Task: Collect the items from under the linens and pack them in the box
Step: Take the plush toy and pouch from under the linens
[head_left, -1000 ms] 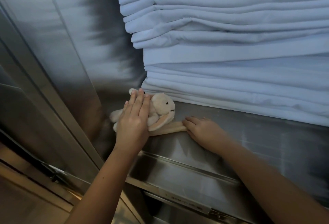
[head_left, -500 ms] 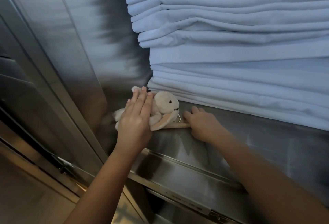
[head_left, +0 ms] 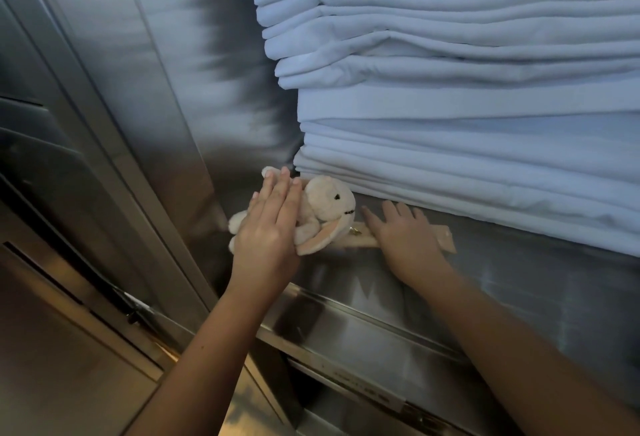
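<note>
On the steel shelf (head_left: pixel 519 283), at the foot of the stacked white linens (head_left: pixel 450 106), a plush bunny (head_left: pixel 329 205) lies on its side. Left hand (head_left: pixel 270 231) presses it, fingers straight. Right hand (head_left: pixel 403 238) lies flat on a tan strip (head_left: pixel 446 240) beside the bunny, fingers spread.

The left forearm (head_left: pixel 207 342) and right forearm (head_left: pixel 502 338) are showing bare and slim; the left hand (head_left: pixel 266 238) and right hand (head_left: pixel 405 241) are showing short, plain fingernails (head_left: pixel 296 182).

1. No text, brand or number can be read anywhere.
2. A pale label strip (head_left: pixel 369 387) on the front edge of the metal shelf (head_left: pixel 540 300), toward six o'clock, carries print too blurred to make out.
</note>
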Tool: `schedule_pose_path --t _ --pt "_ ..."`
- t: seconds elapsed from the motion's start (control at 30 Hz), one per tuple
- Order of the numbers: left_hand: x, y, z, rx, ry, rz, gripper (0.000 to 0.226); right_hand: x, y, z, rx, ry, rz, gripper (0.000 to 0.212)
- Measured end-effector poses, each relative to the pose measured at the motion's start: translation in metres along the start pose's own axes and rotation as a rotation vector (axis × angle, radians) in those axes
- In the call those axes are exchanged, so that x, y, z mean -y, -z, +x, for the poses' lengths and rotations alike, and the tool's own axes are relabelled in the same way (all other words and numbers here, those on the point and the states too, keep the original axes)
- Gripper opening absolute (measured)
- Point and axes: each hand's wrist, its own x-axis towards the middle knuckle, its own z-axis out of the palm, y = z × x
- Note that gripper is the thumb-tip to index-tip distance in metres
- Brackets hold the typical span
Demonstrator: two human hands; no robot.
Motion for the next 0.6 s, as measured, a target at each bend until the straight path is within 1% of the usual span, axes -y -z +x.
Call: schedule_pose_path --t 0.2,0.3,0.4,0.5,0.6 --pt "-0.006 0.018 -0.012 -0.047 -0.038 -0.041 0.066 0.000 0.008 -0.031 0.057 -0.061 0.008 0.066" --pt "-0.011 0.033 -0.024 -0.096 -0.077 -0.043 0.069 0.006 0.014 -0.050 0.030 -0.084 0.014 0.074" --pt "-0.013 0.053 -0.044 -0.132 -0.083 -0.039 0.067 0.021 0.022 -0.069 -0.007 -0.057 0.042 0.074" --pt "-0.012 0.074 -0.067 -0.146 -0.048 -0.022 0.067 0.041 0.032 -0.086 -0.043 -0.005 0.045 0.076" --pt "-0.008 0.098 -0.094 -0.140 0.001 -0.007 0.065 0.061 0.040 -0.104 -0.030 0.021 0.067 0.079"
